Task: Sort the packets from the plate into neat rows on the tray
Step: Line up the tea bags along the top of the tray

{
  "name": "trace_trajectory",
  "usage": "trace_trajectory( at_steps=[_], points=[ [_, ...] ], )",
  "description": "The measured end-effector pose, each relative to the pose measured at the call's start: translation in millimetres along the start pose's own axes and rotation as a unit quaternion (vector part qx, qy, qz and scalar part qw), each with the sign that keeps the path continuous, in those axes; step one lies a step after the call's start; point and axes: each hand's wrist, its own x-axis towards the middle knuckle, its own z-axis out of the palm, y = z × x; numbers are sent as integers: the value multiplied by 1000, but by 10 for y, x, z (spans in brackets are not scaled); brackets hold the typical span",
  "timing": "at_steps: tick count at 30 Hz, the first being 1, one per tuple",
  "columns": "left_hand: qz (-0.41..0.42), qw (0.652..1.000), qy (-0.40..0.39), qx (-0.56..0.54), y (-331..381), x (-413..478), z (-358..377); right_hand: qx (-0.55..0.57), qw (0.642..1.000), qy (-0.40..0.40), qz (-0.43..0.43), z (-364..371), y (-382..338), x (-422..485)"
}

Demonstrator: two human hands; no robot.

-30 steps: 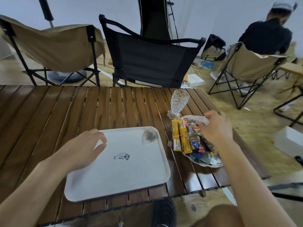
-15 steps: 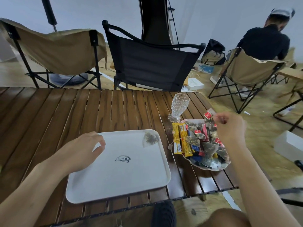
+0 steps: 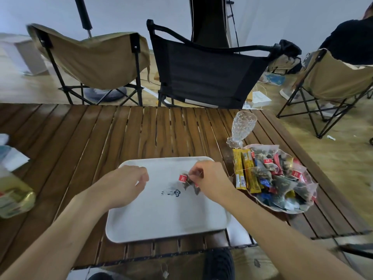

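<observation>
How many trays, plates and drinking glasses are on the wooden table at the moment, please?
tray: 1
plate: 1
glass: 1
Total: 3

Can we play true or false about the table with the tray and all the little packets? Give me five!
1. The right hand pinches tea bags with red tags above the tray. True.
2. The plate sits to the right of the tray. True.
3. The plate is empty. False: it is heaped with packets.
4. The glass lies on its side on the tray. False: it stands on its foot on the table, just behind the plate.
5. The left hand holds a yellow packet. False: it holds nothing; the yellow packets lie on the plate.
</observation>
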Motion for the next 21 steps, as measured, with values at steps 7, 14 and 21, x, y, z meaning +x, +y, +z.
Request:
trace_trajectory(
  at_steps=[7, 14, 21],
  points=[
    [4, 999, -22, 28, 146, 58, 36, 4, 1000, 20, -10, 68, 99, 96],
    [6, 998, -48, 49, 398, 173, 157, -96, 992, -77, 17, -24, 232, 138],
    [-2, 1000, -15, -14, 635, 480, 318, -116, 985, -117, 50, -311, 306, 49]
  ],
)
